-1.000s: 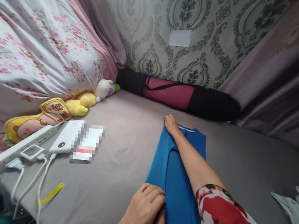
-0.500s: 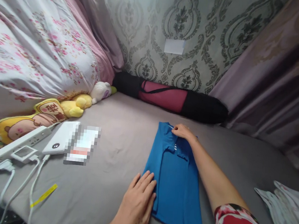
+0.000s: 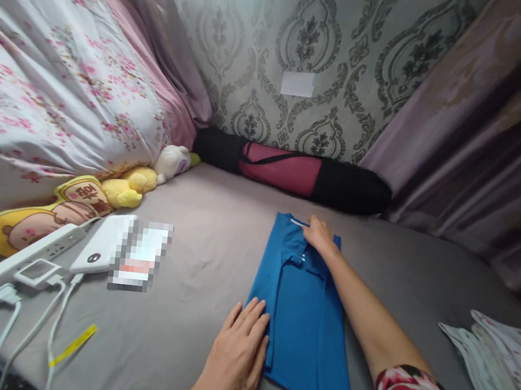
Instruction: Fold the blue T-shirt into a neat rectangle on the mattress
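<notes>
A blue shirt (image 3: pixel 298 323) lies folded lengthwise on the grey bed sheet, its collar end away from me and its side parts turned inward. My left hand (image 3: pixel 237 354) rests flat on the shirt's left edge near the bottom, fingers stretched out and close together. At the collar, my right hand (image 3: pixel 319 232) has its fingers curled on the fabric, pinching it near a white strip at the neckline. The right fingertips are partly hidden by the hand itself. Small white marks show on the cloth just below that hand.
A black and maroon long bag (image 3: pixel 281 171) lies along the wall. On the left are plush toys (image 3: pixel 135 185), a white power strip (image 3: pixel 62 245) with cables, a white power bank (image 3: pixel 104 244) and a blurred-out phone (image 3: pixel 145 251). Folded cloths (image 3: pixel 498 369) lie at the right.
My right hand has shifted slightly along the collar, showing more of the white neckline strip. My left hand stays on the shirt's edge. The view has moved slightly.
</notes>
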`<move>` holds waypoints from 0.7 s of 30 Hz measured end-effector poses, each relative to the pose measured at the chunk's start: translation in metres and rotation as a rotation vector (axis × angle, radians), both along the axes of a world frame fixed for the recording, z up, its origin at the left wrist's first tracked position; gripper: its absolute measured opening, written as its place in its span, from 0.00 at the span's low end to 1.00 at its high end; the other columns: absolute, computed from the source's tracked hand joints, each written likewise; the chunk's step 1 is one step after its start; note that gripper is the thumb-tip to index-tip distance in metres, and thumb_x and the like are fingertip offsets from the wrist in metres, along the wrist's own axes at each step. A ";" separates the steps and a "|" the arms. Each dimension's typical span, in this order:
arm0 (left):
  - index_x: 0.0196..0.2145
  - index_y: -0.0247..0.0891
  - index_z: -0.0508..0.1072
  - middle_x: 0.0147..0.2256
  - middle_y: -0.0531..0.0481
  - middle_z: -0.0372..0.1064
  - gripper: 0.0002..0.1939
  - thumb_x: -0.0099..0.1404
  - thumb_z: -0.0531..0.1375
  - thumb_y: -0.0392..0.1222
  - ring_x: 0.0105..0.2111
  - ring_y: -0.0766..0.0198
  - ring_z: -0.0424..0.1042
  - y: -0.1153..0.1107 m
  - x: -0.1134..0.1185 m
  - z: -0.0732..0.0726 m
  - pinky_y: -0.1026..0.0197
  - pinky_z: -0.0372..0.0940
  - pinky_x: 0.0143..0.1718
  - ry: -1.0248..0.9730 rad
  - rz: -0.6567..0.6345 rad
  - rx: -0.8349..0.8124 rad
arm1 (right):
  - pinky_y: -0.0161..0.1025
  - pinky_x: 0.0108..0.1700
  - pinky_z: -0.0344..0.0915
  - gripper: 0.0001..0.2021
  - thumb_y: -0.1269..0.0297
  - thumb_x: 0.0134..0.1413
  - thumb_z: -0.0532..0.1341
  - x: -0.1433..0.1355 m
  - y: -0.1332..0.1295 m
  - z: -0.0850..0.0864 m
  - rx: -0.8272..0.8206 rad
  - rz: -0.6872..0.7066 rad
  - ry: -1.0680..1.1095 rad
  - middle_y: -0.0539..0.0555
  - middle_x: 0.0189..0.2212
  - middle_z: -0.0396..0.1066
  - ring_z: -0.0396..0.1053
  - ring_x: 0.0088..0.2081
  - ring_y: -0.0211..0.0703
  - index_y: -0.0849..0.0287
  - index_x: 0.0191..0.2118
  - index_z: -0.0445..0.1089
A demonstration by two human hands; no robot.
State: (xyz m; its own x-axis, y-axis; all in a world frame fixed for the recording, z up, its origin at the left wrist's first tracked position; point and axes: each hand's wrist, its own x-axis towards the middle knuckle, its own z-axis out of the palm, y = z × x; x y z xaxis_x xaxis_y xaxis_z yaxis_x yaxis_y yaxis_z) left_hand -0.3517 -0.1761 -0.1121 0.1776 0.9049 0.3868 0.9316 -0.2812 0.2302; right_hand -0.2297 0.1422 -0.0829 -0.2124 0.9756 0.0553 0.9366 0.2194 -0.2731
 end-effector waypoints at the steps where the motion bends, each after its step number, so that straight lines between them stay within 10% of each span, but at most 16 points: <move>1: 0.56 0.36 0.66 0.58 0.43 0.65 0.19 0.68 0.51 0.35 0.59 0.52 0.63 0.000 0.000 0.000 0.45 0.65 0.57 -0.012 -0.002 0.006 | 0.48 0.49 0.61 0.15 0.67 0.60 0.53 -0.003 -0.006 0.001 0.067 0.009 -0.037 0.70 0.48 0.70 0.68 0.50 0.58 0.65 0.50 0.68; 8: 0.59 0.37 0.64 0.60 0.44 0.62 0.21 0.71 0.51 0.39 0.62 0.54 0.59 -0.002 0.001 0.003 0.45 0.59 0.61 -0.001 -0.013 0.027 | 0.49 0.66 0.39 0.26 0.61 0.67 0.43 -0.047 -0.040 -0.012 0.080 0.424 -0.118 0.64 0.65 0.53 0.45 0.67 0.52 0.69 0.64 0.55; 21: 0.59 0.48 0.65 0.61 0.52 0.61 0.21 0.71 0.51 0.47 0.62 0.51 0.58 -0.005 0.002 0.017 0.38 0.53 0.62 -0.084 -0.091 -0.188 | 0.52 0.67 0.31 0.32 0.52 0.66 0.40 -0.066 -0.028 -0.037 -0.009 0.379 -0.072 0.59 0.69 0.42 0.36 0.69 0.48 0.66 0.68 0.47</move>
